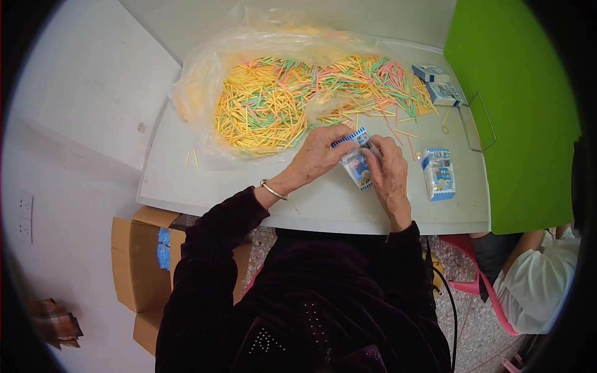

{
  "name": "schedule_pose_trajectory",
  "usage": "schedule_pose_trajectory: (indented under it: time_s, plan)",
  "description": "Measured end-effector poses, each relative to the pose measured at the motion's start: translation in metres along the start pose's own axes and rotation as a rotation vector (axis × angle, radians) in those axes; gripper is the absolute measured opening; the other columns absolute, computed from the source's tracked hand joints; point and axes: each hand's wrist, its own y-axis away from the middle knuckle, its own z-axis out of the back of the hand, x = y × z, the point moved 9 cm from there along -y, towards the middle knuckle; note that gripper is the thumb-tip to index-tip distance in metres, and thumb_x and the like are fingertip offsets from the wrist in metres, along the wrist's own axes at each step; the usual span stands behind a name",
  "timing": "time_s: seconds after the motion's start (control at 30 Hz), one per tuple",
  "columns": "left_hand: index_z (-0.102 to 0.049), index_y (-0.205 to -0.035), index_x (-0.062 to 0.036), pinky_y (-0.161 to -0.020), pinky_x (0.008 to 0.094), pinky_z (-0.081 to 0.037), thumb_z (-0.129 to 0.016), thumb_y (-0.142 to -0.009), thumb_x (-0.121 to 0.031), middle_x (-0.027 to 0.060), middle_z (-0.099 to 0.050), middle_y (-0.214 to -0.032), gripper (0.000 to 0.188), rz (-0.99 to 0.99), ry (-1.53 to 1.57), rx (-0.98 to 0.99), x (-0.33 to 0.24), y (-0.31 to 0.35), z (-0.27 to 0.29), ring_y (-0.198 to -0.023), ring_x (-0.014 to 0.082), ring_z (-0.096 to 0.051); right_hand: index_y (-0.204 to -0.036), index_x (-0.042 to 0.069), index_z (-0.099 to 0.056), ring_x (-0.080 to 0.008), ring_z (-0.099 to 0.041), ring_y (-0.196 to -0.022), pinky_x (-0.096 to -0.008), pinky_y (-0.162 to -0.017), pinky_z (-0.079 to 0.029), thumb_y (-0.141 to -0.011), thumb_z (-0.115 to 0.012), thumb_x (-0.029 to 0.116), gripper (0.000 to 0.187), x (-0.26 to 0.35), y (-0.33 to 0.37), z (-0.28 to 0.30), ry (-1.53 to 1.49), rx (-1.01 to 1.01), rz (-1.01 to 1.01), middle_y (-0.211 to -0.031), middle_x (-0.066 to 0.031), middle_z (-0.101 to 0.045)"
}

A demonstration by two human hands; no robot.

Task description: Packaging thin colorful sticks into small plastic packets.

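Observation:
A small blue-and-white packet [357, 169] with striped edges is held between my two hands, over the near part of the white table [311, 208]. My left hand [316, 155], below a metal bangle, has its fingers closed on the packet's upper left edge. On the other side, my right hand [390, 173] grips the upper right part, fingers bent over it. What the fingertips do at the packet's top is partly hidden. Just beyond the hands lies a big heap of short thin sticks [264, 102] in yellow, pink and green, spread on a clear plastic bag [196, 93].
Right of my hands lies a similar packet [439, 175]; two more packets [444, 93] rest at the far right, beside a wire stand [482, 121] and a green panel [528, 124]. An open cardboard box [140, 261] stands lower left. Another person's sleeve [535, 289] shows at right.

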Motion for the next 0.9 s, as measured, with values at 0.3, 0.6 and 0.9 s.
schedule_pose_trajectory:
  time_s: [0.3,0.6,0.9]
  plan:
    - [-0.06,-0.102,0.0029,-0.077,0.0244,-0.047,-0.061,-0.086,-0.009,0.0019,-0.063,-0.089,0.02,0.058,0.023,-0.026,0.035,0.005,0.001,-0.084,0.0076,-0.057,-0.077,-0.004,-0.058,-0.014,-0.049,-0.055,-0.0279,-0.052,-0.04,-0.082,-0.065,0.013,0.018,-0.051,0.027,-0.025,-0.443,0.235,-0.579,-0.066,-0.0111,-0.057]
    - [-0.057,-0.105,0.0023,-0.078,0.0301,-0.045,-0.066,-0.081,-0.014,0.011,-0.062,-0.092,0.03,0.12,-0.286,0.135,0.026,0.029,0.0,-0.086,0.0185,-0.059,-0.093,-0.005,-0.063,-0.0146,-0.052,-0.062,-0.0256,-0.057,-0.04,-0.083,-0.062,0.007,0.015,-0.054,0.033,0.01,-0.392,0.037,-0.385,-0.071,-0.0094,-0.057]
    - [-0.064,-0.094,-0.0037,-0.077,0.0383,-0.042,-0.066,-0.078,-0.015,0.012,-0.061,-0.086,0.02,-0.263,-0.497,0.014,-0.036,0.019,-0.015,-0.083,0.03,-0.054,-0.09,-0.005,-0.063,-0.0089,-0.049,-0.063,-0.023,-0.057,-0.039,-0.081,-0.063,0.006,0.014,-0.035,0.037,-0.016,-0.662,0.279,-0.492,-0.07,-0.0044,-0.058]
